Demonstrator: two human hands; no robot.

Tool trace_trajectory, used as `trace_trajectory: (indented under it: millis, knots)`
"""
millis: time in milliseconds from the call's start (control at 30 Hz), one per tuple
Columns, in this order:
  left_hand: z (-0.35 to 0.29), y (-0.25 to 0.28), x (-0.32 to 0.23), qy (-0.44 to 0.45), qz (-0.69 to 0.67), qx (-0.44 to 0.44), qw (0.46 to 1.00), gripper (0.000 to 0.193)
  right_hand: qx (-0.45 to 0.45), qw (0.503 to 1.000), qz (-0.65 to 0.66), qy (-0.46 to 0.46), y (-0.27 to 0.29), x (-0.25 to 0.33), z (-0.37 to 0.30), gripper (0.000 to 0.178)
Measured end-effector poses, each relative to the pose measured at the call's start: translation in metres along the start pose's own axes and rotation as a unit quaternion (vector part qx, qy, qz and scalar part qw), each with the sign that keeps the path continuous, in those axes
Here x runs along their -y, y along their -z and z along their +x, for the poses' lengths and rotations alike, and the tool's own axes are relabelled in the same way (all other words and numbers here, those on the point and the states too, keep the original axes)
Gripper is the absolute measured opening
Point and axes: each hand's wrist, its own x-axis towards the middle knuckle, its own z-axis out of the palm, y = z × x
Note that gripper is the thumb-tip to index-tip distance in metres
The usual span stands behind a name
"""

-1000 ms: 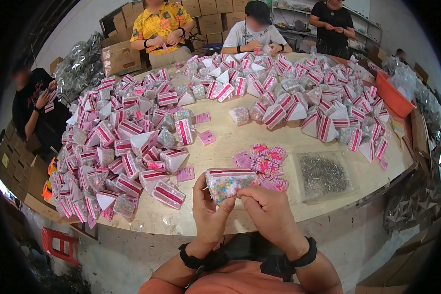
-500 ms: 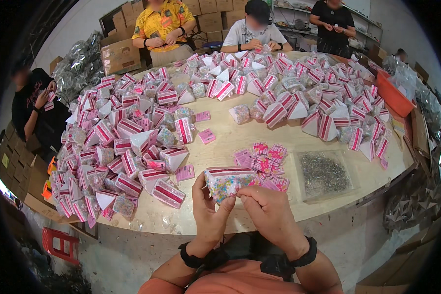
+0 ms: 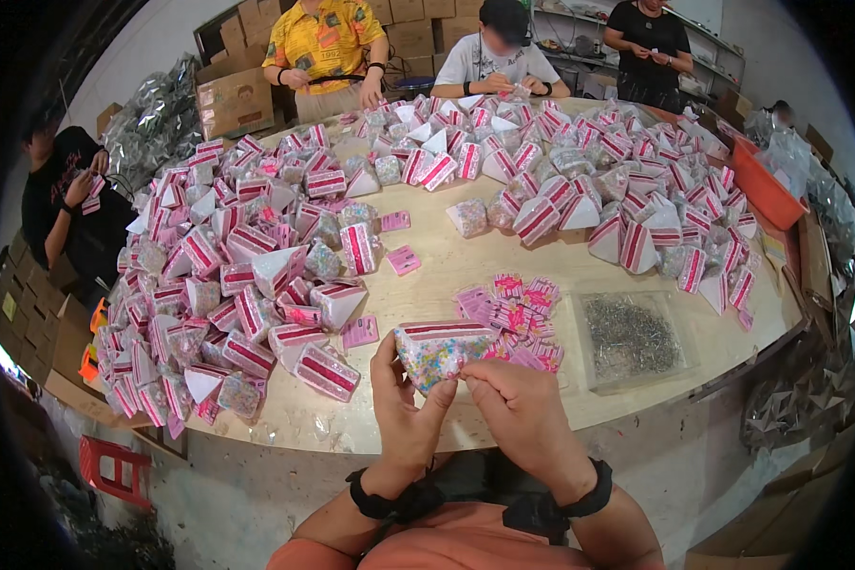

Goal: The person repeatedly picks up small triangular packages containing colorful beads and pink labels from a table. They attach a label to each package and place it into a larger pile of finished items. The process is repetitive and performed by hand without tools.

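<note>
My left hand (image 3: 408, 394) is closed around the left side of a cake-slice-shaped toy (image 3: 439, 357) in clear wrap, held above the table's near edge. Its top edge shows pink-red and white layers, and the face toward me is covered in pastel sprinkle dots. At its lower right side, the thumb and fingers of my right hand (image 3: 518, 404) are pinched together against it. What sits between those fingertips is too small and hidden to tell. Just beyond the toy lies a loose pile of pink printed cards (image 3: 513, 313).
A clear tray (image 3: 594, 378) of small metal pins stands right of the cards. Wrapped cake slices are heaped at left (image 3: 247, 304) and across the far side (image 3: 541, 214). An orange basket (image 3: 768, 185) stands far right; a red stool (image 3: 114, 467) is lower left. Several people work around the table.
My hands and the toy stay almost in place. Across the table, the person in yellow has moved their hands apart, one lowering toward the table. The view has shifted slightly.
</note>
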Motion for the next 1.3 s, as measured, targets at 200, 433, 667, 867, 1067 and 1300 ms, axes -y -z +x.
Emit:
trace_trajectory:
  millis: [200, 433, 667, 867, 1067, 1300]
  knots:
    - [0.0008, -0.0006, -0.0042, 0.044, -0.048, 0.001, 0.998, 0.075, 0.005, 1.000, 0.008, 0.004, -0.0010, -0.0030, 0.0000, 0.013]
    - [0.0016, -0.0019, -0.0043, 0.062, -0.072, 0.000, 0.995, 0.074, 0.006, 1.000, 0.001, -0.008, 0.0005, -0.0006, 0.0001, 0.014]
    - [0.0005, -0.0036, -0.0047, 0.063, -0.079, -0.005, 0.995, 0.074, -0.008, 1.000, 0.007, -0.009, 0.0001, 0.0017, -0.0011, 0.015]
    - [-0.0004, -0.0042, -0.0047, 0.056, -0.076, -0.001, 0.996, 0.074, -0.006, 1.000, 0.006, -0.016, 0.0008, 0.0013, -0.0018, 0.014]
    - [-0.0019, -0.0013, 0.0021, -0.010, 0.010, 0.001, 1.000, 0.075, -0.023, 1.000, -0.020, 0.003, -0.0020, -0.0009, -0.0021, 0.013]
    - [-0.0037, -0.0011, 0.0019, 0.032, -0.046, 0.006, 0.998, 0.075, -0.024, 0.999, 0.039, -0.023, -0.0038, -0.0005, -0.0036, 0.013]
